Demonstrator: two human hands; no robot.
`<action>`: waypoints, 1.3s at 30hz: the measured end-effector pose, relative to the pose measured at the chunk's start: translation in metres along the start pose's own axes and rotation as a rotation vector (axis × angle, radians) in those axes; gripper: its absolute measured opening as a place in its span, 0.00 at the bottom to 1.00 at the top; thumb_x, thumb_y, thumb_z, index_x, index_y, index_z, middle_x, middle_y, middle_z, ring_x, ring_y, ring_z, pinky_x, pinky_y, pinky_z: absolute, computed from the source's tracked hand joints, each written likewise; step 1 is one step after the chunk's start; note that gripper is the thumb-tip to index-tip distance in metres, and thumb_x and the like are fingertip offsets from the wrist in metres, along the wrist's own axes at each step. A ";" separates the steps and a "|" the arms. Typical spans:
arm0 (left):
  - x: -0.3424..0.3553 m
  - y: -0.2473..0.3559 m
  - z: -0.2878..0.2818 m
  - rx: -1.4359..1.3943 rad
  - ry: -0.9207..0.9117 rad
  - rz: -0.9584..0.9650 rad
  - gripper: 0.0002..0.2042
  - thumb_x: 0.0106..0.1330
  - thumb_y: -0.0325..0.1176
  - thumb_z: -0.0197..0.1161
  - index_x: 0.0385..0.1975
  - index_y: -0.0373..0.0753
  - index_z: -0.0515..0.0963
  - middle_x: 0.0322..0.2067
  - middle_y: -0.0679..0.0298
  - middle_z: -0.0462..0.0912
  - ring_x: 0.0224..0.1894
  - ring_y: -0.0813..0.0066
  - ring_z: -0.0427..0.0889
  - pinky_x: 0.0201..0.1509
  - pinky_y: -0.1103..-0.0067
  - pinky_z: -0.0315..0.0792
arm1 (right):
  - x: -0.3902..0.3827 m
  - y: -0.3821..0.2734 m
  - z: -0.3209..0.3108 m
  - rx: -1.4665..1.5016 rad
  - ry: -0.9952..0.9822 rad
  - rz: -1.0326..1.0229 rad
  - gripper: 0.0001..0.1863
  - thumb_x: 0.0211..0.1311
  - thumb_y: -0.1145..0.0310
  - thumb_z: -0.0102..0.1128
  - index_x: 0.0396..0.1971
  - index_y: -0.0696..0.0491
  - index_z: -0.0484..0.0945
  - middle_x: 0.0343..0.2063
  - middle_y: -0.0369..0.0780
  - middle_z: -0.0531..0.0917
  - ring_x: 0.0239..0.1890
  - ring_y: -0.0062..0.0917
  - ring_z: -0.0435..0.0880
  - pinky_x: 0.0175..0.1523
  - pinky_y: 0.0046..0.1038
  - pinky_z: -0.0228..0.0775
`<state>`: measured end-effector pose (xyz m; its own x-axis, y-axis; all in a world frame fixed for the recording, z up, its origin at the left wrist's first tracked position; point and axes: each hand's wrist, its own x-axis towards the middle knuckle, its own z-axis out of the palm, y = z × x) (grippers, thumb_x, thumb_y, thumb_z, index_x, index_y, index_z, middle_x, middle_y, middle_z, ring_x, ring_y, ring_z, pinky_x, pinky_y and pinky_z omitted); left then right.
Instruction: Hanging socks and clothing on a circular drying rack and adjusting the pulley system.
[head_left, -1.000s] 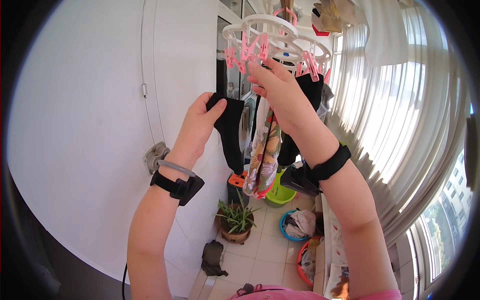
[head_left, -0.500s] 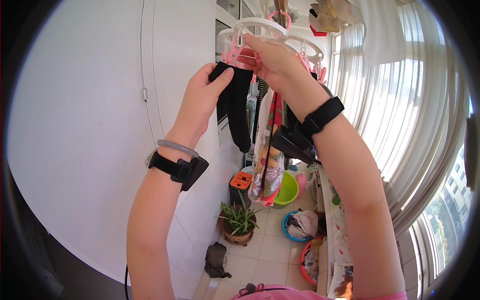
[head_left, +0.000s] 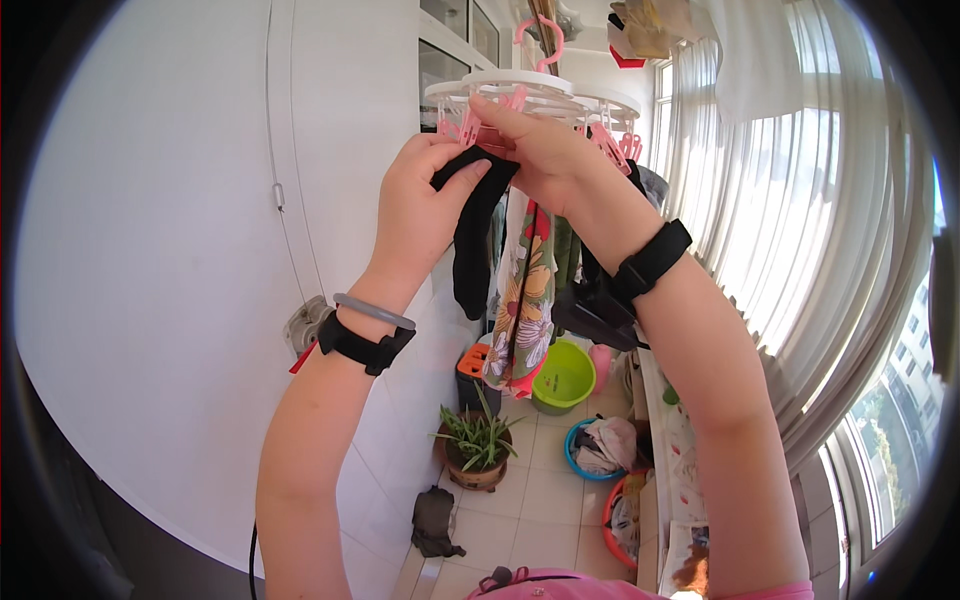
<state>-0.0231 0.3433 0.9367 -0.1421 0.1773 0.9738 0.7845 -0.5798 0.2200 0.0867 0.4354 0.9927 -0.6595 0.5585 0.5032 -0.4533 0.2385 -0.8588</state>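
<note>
A black sock (head_left: 473,262) hangs down from my left hand (head_left: 420,195), its top edge pinched between thumb and fingers. Beside it, my right hand (head_left: 548,155) closes on a pink clothes peg (head_left: 468,128) of the round white drying hanger (head_left: 520,78); the far fingers are partly hidden. The sock's upper corner meets the right hand's fingers. Whether the peg grips the sock I cannot tell. More pink pegs (head_left: 608,147) dangle from the hanger at the right, and its pink hook (head_left: 552,45) rises above.
Flowered cloth (head_left: 525,310) hangs just beyond my hands. A white wall panel (head_left: 160,250) stands left, curtained windows (head_left: 740,200) right. Below are a potted plant (head_left: 475,440), a green basin (head_left: 565,375), a blue basin of laundry (head_left: 580,470) and a red tub (head_left: 608,520).
My left hand has moved slightly right and down, and the sock's top edge is now bunched against my right fingers. The hanger appears lower, with its hook in fuller view.
</note>
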 end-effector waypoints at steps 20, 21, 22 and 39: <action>-0.013 -0.007 -0.014 -0.408 -0.221 -0.444 0.09 0.66 0.29 0.59 0.43 0.36 0.75 0.38 0.70 0.78 0.42 0.84 0.74 0.49 0.85 0.66 | -0.002 0.012 -0.029 0.072 -0.004 -0.037 0.11 0.56 0.64 0.68 0.36 0.53 0.80 0.32 0.32 0.82 0.35 0.15 0.78 0.43 0.18 0.65; -0.011 -0.007 -0.014 -0.410 -0.224 -0.445 0.09 0.66 0.29 0.59 0.43 0.36 0.75 0.38 0.70 0.78 0.42 0.84 0.74 0.49 0.85 0.66 | -0.001 0.013 -0.031 0.072 -0.003 -0.051 0.10 0.56 0.65 0.68 0.35 0.53 0.80 0.32 0.32 0.82 0.35 0.15 0.78 0.43 0.18 0.65; -0.010 -0.007 -0.013 -0.415 -0.227 -0.448 0.09 0.66 0.29 0.59 0.43 0.36 0.75 0.37 0.70 0.78 0.42 0.84 0.74 0.49 0.85 0.66 | 0.000 0.013 -0.033 0.071 0.000 -0.065 0.10 0.56 0.66 0.68 0.35 0.53 0.80 0.31 0.32 0.82 0.35 0.15 0.78 0.44 0.18 0.65; -0.083 -0.026 -0.042 -0.445 -0.018 -0.724 0.12 0.69 0.37 0.55 0.47 0.38 0.73 0.36 0.65 0.79 0.35 0.81 0.74 0.41 0.83 0.69 | -0.106 0.053 -0.026 -0.441 -0.009 -0.484 0.34 0.62 0.62 0.60 0.62 0.63 0.58 0.59 0.48 0.66 0.61 0.30 0.65 0.62 0.31 0.60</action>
<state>-0.0571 0.3106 0.8525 -0.5049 0.6359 0.5837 0.1928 -0.5761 0.7943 0.1482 0.4096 0.8909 -0.4480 0.3000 0.8422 -0.4129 0.7661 -0.4925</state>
